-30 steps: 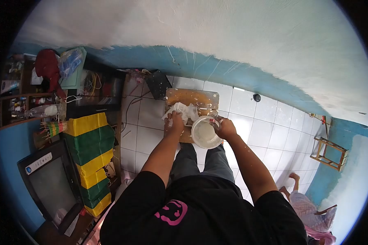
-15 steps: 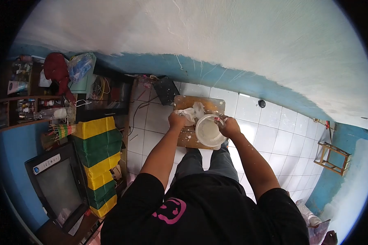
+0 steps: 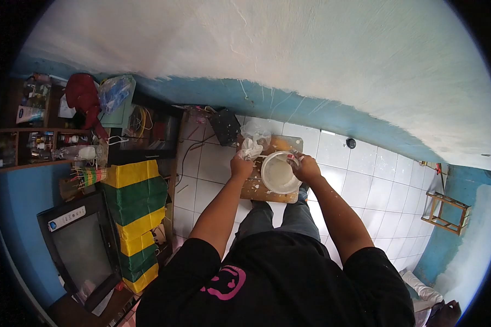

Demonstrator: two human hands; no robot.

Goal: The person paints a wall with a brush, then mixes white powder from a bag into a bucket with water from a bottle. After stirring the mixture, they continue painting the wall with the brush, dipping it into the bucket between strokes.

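My left hand (image 3: 241, 166) is closed round the gathered part of a white plastic bag (image 3: 252, 146), whose clear part spreads out beyond the fingers. In my right hand (image 3: 307, 168) there is the rim of a white bucket (image 3: 280, 173) with pale material inside; the fingers are wrapped at its right side, near a small reddish thing. Both hands are above a spattered wooden board (image 3: 286, 143). Whether the bucket rests on the board is hard to tell.
White floor tiles (image 3: 377, 170) surround the board. A dark box (image 3: 224, 126) lies beyond it, near the partly whitened wall (image 3: 311, 60). Shelves and a television (image 3: 81, 248) stand at left, a small wooden frame (image 3: 445, 213) at right.
My left hand has shifted slightly toward the near side, and the plastic bag now spreads higher and further left. The right hand still grips the bucket, nearly in the same place.
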